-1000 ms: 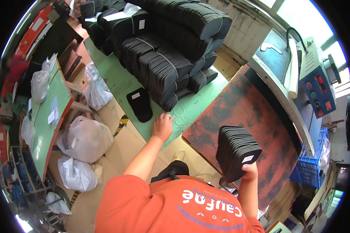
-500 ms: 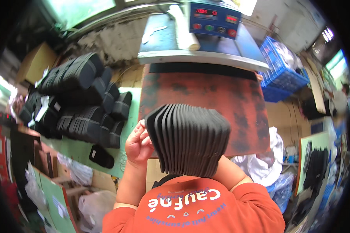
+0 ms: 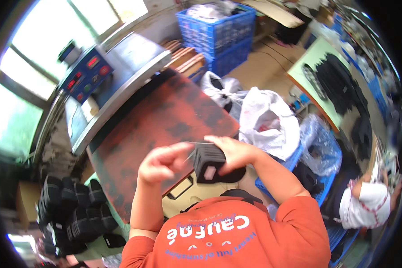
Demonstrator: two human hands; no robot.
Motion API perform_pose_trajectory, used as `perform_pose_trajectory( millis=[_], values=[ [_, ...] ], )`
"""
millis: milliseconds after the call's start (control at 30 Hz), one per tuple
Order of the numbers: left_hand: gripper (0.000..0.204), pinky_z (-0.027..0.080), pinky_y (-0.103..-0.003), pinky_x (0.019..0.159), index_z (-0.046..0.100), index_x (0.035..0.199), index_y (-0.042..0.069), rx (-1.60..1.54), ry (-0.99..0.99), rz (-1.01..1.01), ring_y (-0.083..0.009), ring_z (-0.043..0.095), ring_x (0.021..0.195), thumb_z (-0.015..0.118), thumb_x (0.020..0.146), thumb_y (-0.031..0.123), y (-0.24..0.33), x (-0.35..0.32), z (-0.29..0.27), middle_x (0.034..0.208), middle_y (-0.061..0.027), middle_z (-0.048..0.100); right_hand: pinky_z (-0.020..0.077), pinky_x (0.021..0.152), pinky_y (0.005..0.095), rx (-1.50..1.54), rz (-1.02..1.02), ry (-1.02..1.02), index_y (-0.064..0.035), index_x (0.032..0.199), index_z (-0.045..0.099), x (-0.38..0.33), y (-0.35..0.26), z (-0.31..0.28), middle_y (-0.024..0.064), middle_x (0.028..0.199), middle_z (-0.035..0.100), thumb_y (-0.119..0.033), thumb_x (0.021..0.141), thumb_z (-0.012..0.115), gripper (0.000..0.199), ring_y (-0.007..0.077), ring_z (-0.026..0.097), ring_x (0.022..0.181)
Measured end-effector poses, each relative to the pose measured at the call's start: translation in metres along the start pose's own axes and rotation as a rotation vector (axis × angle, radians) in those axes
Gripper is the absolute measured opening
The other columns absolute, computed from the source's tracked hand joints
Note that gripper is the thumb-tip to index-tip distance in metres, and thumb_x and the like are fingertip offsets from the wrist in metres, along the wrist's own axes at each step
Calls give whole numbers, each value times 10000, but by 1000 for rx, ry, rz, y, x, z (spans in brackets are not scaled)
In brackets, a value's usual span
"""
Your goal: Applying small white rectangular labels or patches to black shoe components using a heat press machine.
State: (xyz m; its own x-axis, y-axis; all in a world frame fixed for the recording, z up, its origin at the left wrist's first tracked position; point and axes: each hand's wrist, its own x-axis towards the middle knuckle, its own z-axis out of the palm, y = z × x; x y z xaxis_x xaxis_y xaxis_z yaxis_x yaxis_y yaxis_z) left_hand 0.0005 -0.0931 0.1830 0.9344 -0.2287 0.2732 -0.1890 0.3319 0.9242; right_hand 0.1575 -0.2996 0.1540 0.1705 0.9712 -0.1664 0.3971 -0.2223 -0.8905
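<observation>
A stack of black, flat, rounded felt-like pads [image 3: 208, 163] is in front of my chest, with a small pale label on its near face. My right hand [image 3: 231, 154] grips the stack from its right side, fingers over the top and thumb on the near side. My left hand [image 3: 164, 163] is just left of the stack, its fingers curled and blurred by motion. A thin pale cord [image 3: 193, 154] runs between my left hand and the stack; the left fingertips appear closed on it. How far the cord goes round the pads is hidden.
The press machine's red-black worktop [image 3: 156, 125] lies ahead, its blue control box [image 3: 87, 73] at far left. Black bundles [image 3: 71, 205] sit lower left. White bags [image 3: 269, 120] and blue crates [image 3: 216, 31] stand right and beyond. Another person [image 3: 364, 205] is at far right.
My view has swung right. The fanned stack is now squared together and label side up in my right hand. My left hand has come off its edge, a cord now stretched between.
</observation>
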Motion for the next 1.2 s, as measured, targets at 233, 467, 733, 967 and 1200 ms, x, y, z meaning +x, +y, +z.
perform_pose_trajectory(
  millis=[233, 467, 733, 967, 1200],
  values=[
    [254, 469, -402, 790, 640, 923, 14, 1118, -363, -539, -344, 570, 891, 649, 671, 45, -84, 79, 36, 922, -175, 606, 417, 909, 321, 468, -114, 366, -124, 1382, 246, -96, 77, -32, 143, 1181, 536, -47, 515, 796, 1030, 236, 548, 1054],
    [456, 469, -372, 789, 544, 1127, -12, 966, -223, -788, -320, 588, 937, 667, 699, 84, -167, 141, 115, 1015, -192, 618, 298, 1040, 352, 876, -170, 879, -136, 1433, 190, -219, 130, 11, 86, 1366, 388, -8, 481, 797, 1136, 221, 373, 1262],
    [315, 475, -325, 791, 591, 1072, 4, 878, -290, -364, -234, 603, 921, 650, 770, 73, -184, 142, 116, 971, -135, 634, 492, 799, 407, 1204, -42, 2171, -28, 951, 566, -342, 281, -30, 79, 926, 603, -89, 715, 616, 249, 237, 590, 869],
    [287, 492, -354, 790, 599, 1080, 29, 816, -118, -821, -278, 626, 901, 584, 830, 168, -164, 28, 83, 987, -165, 636, 403, 890, 397, 1111, 150, 1987, -78, 1320, 380, -248, 329, -95, 132, 1199, 517, -115, 799, 602, 568, 294, 499, 1122],
    [265, 463, -410, 797, 580, 1072, 30, 957, 338, -673, -333, 570, 939, 561, 837, 150, -131, -56, 69, 982, -162, 609, 443, 734, 252, 822, -244, 1231, -5, 1015, 536, -8, 163, -41, 60, 913, 576, 31, 841, 491, 183, 128, 533, 792]
  ],
)
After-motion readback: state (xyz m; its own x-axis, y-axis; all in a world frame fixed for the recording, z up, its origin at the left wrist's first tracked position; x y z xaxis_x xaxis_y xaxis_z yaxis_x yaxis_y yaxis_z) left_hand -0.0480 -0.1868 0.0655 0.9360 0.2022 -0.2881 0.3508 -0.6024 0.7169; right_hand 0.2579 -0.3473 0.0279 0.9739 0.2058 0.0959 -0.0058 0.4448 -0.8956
